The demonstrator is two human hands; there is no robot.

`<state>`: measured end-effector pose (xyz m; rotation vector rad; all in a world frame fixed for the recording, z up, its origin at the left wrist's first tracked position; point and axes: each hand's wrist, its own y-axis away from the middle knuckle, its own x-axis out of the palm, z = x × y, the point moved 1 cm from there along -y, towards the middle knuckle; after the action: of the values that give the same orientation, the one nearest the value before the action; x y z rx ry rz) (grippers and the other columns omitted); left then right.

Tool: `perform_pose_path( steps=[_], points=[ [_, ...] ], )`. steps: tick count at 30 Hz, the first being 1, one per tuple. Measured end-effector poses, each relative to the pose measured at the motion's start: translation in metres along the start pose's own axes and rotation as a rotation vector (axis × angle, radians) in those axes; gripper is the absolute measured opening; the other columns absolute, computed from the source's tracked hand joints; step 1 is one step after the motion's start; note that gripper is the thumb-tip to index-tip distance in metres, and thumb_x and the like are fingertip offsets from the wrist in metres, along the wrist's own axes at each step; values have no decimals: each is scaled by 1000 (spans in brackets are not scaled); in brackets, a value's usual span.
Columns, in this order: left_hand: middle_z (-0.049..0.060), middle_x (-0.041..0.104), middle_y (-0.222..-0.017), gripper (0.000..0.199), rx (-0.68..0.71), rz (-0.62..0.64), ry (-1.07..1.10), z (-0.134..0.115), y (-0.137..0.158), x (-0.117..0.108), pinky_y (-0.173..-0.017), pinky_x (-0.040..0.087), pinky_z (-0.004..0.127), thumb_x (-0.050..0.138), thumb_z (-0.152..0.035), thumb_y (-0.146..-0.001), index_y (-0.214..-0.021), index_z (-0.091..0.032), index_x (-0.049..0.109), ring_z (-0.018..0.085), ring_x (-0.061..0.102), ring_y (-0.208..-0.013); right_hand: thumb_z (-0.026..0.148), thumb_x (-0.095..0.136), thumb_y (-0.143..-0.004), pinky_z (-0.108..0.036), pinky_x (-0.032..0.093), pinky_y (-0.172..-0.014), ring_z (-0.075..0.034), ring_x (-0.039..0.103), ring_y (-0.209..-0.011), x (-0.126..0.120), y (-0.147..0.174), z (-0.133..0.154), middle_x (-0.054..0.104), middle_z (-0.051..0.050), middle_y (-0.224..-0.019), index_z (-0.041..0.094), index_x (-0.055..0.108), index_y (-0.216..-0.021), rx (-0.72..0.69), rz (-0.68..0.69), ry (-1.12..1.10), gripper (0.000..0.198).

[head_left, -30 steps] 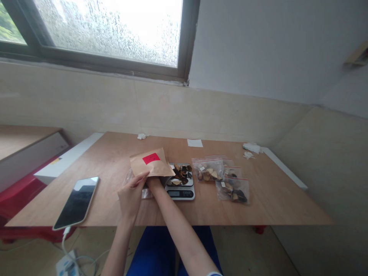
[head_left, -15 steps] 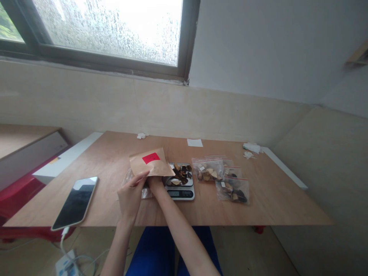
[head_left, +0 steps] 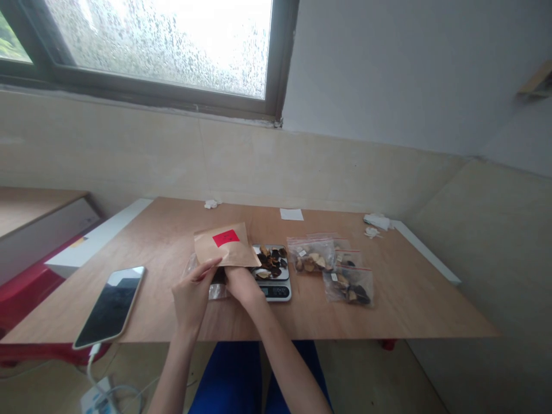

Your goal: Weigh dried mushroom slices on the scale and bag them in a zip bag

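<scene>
My left hand (head_left: 192, 294) pinches the near edge of a brown paper pouch (head_left: 225, 249) with a red label, held tilted above the wooden table (head_left: 405, 299). My right hand (head_left: 242, 283) sits just below the pouch's mouth with its fingers curled; what it holds is hidden. Right beside it stands a small kitchen scale (head_left: 273, 276) heaped with dark dried slices. A clear plastic bag (head_left: 212, 288) lies under my hands.
Three clear zip bags of dried pieces (head_left: 311, 255) (head_left: 348, 285) lie right of the scale. A smartphone (head_left: 110, 306) on a charging cable rests at the table's left front edge. Paper scraps (head_left: 291, 214) and white bits (head_left: 376, 222) lie near the back wall.
My right hand has drawn back out from under the pouch toward me. The pouch and my left hand have barely moved.
</scene>
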<state>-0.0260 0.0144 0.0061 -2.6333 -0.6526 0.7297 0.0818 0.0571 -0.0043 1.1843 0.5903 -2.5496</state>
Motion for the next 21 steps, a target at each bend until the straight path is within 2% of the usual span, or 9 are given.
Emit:
perform_pose_path(
  steps=[3, 4, 8, 10, 14, 17, 21],
  points=[
    [-2, 74, -80, 21, -28, 9, -42, 1, -4, -4, -59, 49, 23, 59, -37, -76, -89, -28, 73, 19, 69, -74, -1, 36, -82, -34, 48, -87, -23, 63, -97, -6, 13, 11, 65, -14, -108, 12, 58, -114, 26, 15, 23, 41],
    [-3, 74, -81, 21, -38, 14, -49, 2, -5, -6, -59, 49, 23, 59, -37, -76, -90, -28, 72, 19, 69, -75, 0, 35, -83, -33, 49, -85, -22, 63, -94, -9, 19, 15, 65, -12, -104, 14, 59, -110, 8, -20, -10, 39],
    [-3, 74, -84, 21, -45, 5, -74, -2, -11, -9, -61, 48, 23, 58, -37, -77, -91, -29, 72, 19, 68, -79, 5, 35, -87, -26, 46, -88, -15, 58, -98, -24, 44, 26, 61, -6, -103, 19, 57, -108, -131, -274, -284, 34],
    [-3, 73, -84, 20, -28, -42, -88, -9, -15, -9, -61, 47, 24, 59, -37, -77, -91, -29, 72, 19, 68, -80, 6, 35, -86, -26, 45, -88, -14, 57, -97, -33, 58, 20, 60, -6, -100, 19, 57, -106, -110, -415, -371, 33],
    [-1, 73, -89, 20, 40, -141, -42, -27, -33, -5, -71, 48, 26, 57, -35, -79, -91, -27, 71, 19, 67, -83, 7, 31, -81, -25, 45, -74, -15, 58, -79, -52, 80, -18, 60, -4, -81, 19, 60, -81, 92, -635, -352, 31],
    [2, 71, -92, 22, 85, -152, -37, -36, -50, -1, -76, 48, 29, 53, -31, -81, -94, -24, 70, 19, 65, -86, 13, 31, -81, -25, 44, -66, -15, 58, -69, -62, 91, -57, 62, -2, -71, 19, 57, -70, 275, -656, -340, 29],
    [5, 68, -95, 25, 137, -140, -45, -38, -65, 3, -81, 47, 33, 50, -28, -81, -97, -21, 67, 20, 63, -88, 29, 37, -84, -27, 44, -63, -17, 57, -65, -67, 92, -97, 62, -4, -70, 17, 58, -79, 409, -585, -230, 25]
  ],
)
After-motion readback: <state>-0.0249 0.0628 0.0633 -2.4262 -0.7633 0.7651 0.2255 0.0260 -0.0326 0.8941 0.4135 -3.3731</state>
